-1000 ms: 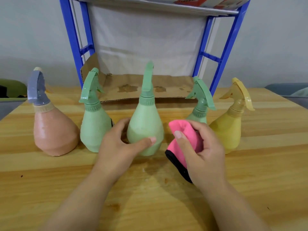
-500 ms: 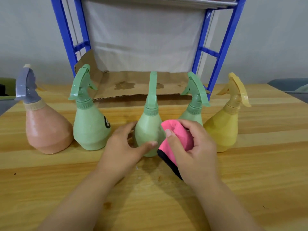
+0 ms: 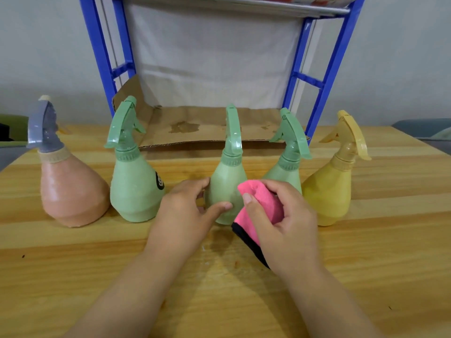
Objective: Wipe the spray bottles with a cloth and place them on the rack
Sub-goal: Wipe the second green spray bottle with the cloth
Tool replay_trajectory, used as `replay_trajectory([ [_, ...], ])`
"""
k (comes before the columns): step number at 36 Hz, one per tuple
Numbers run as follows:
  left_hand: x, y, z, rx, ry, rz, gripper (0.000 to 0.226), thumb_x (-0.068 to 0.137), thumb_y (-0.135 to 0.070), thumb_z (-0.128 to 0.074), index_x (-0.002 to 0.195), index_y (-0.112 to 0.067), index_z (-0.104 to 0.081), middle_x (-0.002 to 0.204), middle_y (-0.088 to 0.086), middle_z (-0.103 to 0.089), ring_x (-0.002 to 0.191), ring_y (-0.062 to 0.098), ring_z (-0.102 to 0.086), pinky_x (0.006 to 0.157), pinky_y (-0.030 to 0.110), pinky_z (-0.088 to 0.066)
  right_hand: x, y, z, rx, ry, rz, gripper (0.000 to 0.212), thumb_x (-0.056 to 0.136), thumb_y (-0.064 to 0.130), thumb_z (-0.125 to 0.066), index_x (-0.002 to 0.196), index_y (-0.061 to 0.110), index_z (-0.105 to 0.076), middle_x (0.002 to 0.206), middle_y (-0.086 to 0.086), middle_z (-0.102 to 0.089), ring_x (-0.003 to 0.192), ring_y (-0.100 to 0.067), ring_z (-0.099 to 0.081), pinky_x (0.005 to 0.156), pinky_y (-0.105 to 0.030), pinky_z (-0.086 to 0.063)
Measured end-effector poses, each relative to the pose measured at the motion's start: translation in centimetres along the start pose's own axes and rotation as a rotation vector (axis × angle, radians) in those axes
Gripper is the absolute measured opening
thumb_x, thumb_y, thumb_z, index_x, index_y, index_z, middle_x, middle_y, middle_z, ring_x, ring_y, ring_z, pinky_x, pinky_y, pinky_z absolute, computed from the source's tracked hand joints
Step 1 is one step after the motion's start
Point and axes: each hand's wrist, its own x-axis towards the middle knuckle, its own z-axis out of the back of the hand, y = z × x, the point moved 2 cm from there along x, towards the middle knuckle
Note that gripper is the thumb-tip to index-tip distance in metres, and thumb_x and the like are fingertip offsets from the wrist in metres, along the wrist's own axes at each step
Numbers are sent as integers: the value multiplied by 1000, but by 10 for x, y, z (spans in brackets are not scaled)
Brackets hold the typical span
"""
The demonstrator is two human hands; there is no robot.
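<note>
Wood-topped table [image 3: 73, 276] carries the middle green bottle [image 3: 227, 186] upright, a short way in front of the blue rack [image 3: 324, 69]. The left hand [image 3: 185, 211] curls round the bottle's lower body, with the thumb across its front and the fingers behind its left side. The right hand [image 3: 285, 223] grips a bunched pink cloth [image 3: 263, 201], thumb on top, and holds it against the bottle's right side. Both forearms reach forward and converge on that bottle.

Five spray bottles stand on a wooden table [image 3: 366, 264]; the left hand [image 3: 185, 215] grips the middle green bottle [image 3: 225, 191], the right hand [image 3: 288, 223] presses a pink cloth [image 3: 263, 203] against it.
</note>
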Motion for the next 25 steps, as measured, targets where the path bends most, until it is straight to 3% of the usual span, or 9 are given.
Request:
replay_trajectory([
  [4,-3,1,5,33,5,-23,55,74,-37,-76,124,-18,-61,104,-12,-58,99,9,-61,82,27,-55,-1,1,-1,-19,11,1,23,83,34,-63,103,23,-68,94,13,-65,91,-6,-62,74,-20,-50],
  [8,-8,3,17,-15,-38,-8,34,74,-37,-76,103,-22,-69,93,-12,-66,82,0,-63,69,15,-53,-2,6,-5,-26,33,25,24,83,36,-61,102,23,-68,95,12,-66,92,-8,-62,75,-21,-50],
  [11,-11,6,30,-78,-84,19,20,76,-31,-77,93,-25,-70,86,-16,-66,83,-6,-59,67,6,-47,-2,13,-9,-49,38,84,25,83,38,-60,101,21,-67,91,12,-64,88,-9,-61,71,-21,-49],
  [16,-12,11,55,-215,-226,46,12,76,-26,-76,76,-35,-66,71,-16,-68,69,-1,-61,60,10,-47,3,33,-16,-51,59,156,21,83,35,-60,98,22,-68,89,14,-64,87,-7,-60,72,-18,-47],
  [20,-12,21,76,-236,-292,62,12,79,-26,-74,75,-36,-66,79,-23,-67,68,2,-60,59,8,-44,10,50,-25,-20,108,157,20,83,32,-62,101,24,-68,94,14,-66,92,-7,-61,76,-15,-47],
  [25,-6,29,96,-209,-421,77,12,80,-26,-72,82,-33,-63,73,-14,-63,69,0,-56,61,11,-47,19,70,-42,16,130,186,20,81,27,-63,100,30,-64,94,20,-62,93,3,-56,75,-5,-40],
])
